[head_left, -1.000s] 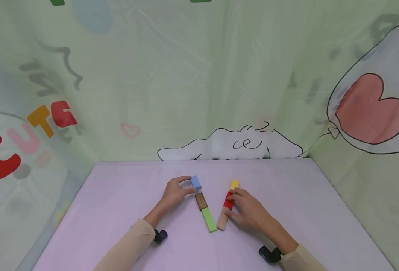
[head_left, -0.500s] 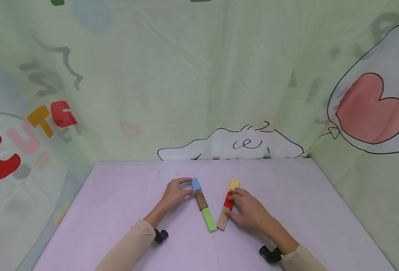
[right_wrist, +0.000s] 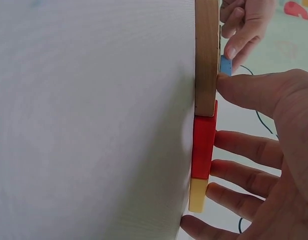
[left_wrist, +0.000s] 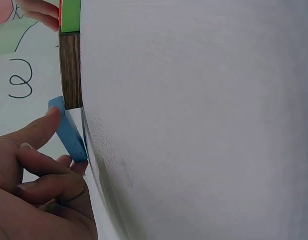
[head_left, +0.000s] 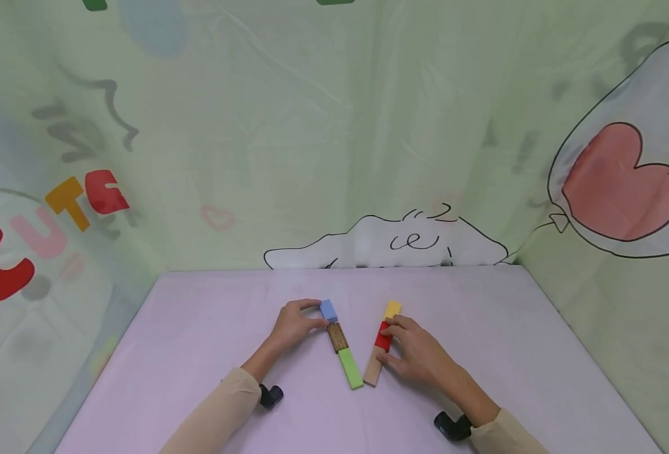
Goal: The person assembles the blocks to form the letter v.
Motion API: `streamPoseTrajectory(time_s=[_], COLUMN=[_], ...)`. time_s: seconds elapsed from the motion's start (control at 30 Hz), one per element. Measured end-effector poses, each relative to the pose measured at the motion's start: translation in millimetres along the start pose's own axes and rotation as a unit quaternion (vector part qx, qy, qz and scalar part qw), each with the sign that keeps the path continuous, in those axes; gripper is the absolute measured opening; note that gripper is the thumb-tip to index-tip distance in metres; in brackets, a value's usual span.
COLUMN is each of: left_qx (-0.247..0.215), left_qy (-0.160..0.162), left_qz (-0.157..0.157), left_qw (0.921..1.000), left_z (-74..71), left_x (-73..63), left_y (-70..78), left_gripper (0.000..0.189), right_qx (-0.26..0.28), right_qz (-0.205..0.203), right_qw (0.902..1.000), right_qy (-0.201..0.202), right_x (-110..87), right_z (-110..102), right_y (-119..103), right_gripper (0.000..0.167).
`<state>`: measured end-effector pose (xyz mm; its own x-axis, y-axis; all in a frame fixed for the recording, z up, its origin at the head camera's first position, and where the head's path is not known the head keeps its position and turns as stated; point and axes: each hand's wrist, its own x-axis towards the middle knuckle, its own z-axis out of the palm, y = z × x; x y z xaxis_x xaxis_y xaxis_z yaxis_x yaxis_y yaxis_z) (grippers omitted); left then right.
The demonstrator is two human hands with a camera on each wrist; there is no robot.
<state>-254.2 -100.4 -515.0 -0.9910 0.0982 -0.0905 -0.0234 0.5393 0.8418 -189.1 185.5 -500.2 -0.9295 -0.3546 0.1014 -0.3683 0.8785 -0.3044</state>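
My left hand (head_left: pixel 295 325) pinches a blue block (head_left: pixel 328 311) between thumb and fingers, at the far end of a row made of a dark brown wood-grain block (head_left: pixel 338 338) and a green block (head_left: pixel 351 369). In the left wrist view the blue block (left_wrist: pixel 71 132) is tilted, its near end raised beside the brown block. My right hand (head_left: pixel 419 353) rests along a second row with fairly straight fingers. Its fingers touch the red block (right_wrist: pixel 203 147) and yellow block (right_wrist: pixel 197 195); the thumb touches the plain wooden block (right_wrist: pixel 207 60).
Both rows lie on a table with a pale lilac cover (head_left: pixel 209 353) and slant toward each other at their near ends, a small gap apart. A printed curtain (head_left: pixel 311 139) stands behind the table's back edge. Black wrist devices (head_left: pixel 452 426) sit under the sleeves.
My left hand has brought the blue block slightly down and nearer to the brown block, narrowing the gap between them. The right hand and its row stay still.
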Motion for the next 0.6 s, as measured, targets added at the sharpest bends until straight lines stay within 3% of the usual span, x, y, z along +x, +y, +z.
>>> streamPoseTrajectory(time_s=[0.6], left_qx=[0.000], left_qy=[-0.012], left_qz=[-0.013], left_qw=[0.9998], left_z=[-0.8], left_x=[1.9], left_y=[-2.3], left_gripper=[0.056], right_qx=[0.004], right_qz=[0.000], right_qw=[1.0000], right_qy=[0.000], right_x=[-1.6], right_z=[-1.7], right_y=[-1.9], right_gripper=[0.052])
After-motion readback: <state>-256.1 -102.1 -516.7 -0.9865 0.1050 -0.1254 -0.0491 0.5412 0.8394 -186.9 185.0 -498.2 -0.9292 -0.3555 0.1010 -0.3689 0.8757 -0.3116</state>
